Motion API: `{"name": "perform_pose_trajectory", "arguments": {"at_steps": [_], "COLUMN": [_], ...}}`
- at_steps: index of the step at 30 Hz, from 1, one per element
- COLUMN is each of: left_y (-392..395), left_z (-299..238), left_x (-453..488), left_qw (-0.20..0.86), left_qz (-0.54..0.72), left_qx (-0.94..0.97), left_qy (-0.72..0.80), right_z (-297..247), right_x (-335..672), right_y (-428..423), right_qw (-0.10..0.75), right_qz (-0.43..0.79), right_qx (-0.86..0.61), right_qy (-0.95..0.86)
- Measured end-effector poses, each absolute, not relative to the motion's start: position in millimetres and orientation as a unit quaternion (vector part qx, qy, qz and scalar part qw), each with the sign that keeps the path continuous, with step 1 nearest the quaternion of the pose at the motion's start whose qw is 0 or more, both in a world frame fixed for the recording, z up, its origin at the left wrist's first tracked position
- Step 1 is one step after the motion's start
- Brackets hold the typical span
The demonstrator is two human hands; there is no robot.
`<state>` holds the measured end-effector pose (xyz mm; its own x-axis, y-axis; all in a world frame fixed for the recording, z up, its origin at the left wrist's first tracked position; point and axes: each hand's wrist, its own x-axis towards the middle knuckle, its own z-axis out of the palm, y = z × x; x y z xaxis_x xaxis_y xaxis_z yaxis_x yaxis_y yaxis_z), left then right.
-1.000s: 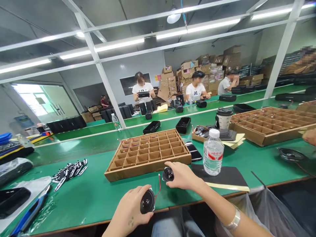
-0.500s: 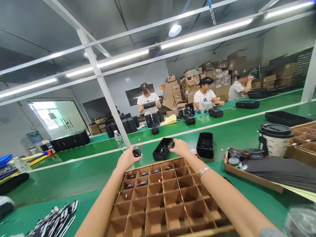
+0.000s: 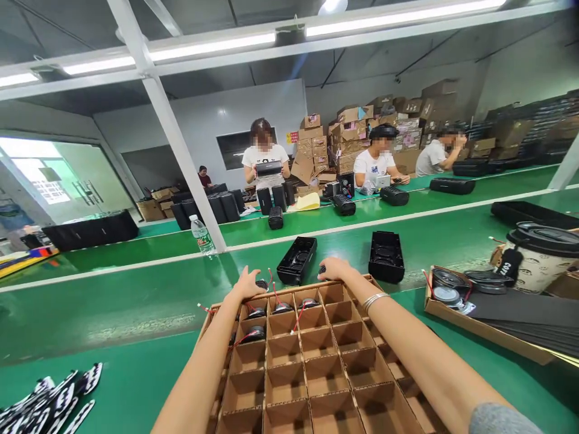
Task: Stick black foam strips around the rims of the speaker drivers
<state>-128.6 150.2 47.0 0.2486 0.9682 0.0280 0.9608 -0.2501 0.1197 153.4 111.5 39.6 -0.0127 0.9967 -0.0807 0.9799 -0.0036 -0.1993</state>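
A brown cardboard tray (image 3: 316,367) split into many square cells lies in front of me on the green bench. A few of its far cells hold small round black speakers (image 3: 282,308) with red wires. My left hand (image 3: 246,284) reaches to the far left edge of the tray, fingers closed on a small black speaker (image 3: 262,283). My right hand (image 3: 335,269) reaches to the far middle edge, closed on another small speaker (image 3: 321,270) that is mostly hidden by the fingers.
Two black plastic housings (image 3: 297,260) (image 3: 385,256) lie just beyond the tray. At right stand a shallow box of speakers (image 3: 447,289) and a lidded paper cup (image 3: 540,256). A water bottle (image 3: 200,235) stands by a white post. Three people work at the far bench. Black-and-white parts (image 3: 49,401) lie at lower left.
Both hands carried speakers from the near bench edge out over the tray to its far row and have come lower. My view moved forward and tipped down.
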Motion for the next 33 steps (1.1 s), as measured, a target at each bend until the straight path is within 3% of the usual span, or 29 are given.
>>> {"name": "perform_pose_trajectory", "arguments": {"at_steps": [7,12,26,33], "left_y": [80.5,45.4,30.1,17.5], "left_z": [64.1,51.6,30.4,51.0], "left_x": [-117.6,-90.6,-68.9,-74.0], "left_qw": [0.035,0.039,0.077,0.071], "left_qz": [0.067,0.057,0.156,0.244], "left_qx": [0.793,0.760,0.682,0.676], "left_qy": [0.605,0.647,0.710,0.692], "right_z": [56.0,40.1,36.7,47.4], "right_x": [109.3,81.0,82.3,79.6], "right_y": [55.0,23.3,17.7,6.8], "right_qw": [0.078,0.073,0.063,0.028], "right_qz": [0.080,0.068,0.077,0.058], "right_qx": [-0.579,-0.596,-0.612,-0.611], "right_qy": [-0.808,-0.797,-0.785,-0.789]}}
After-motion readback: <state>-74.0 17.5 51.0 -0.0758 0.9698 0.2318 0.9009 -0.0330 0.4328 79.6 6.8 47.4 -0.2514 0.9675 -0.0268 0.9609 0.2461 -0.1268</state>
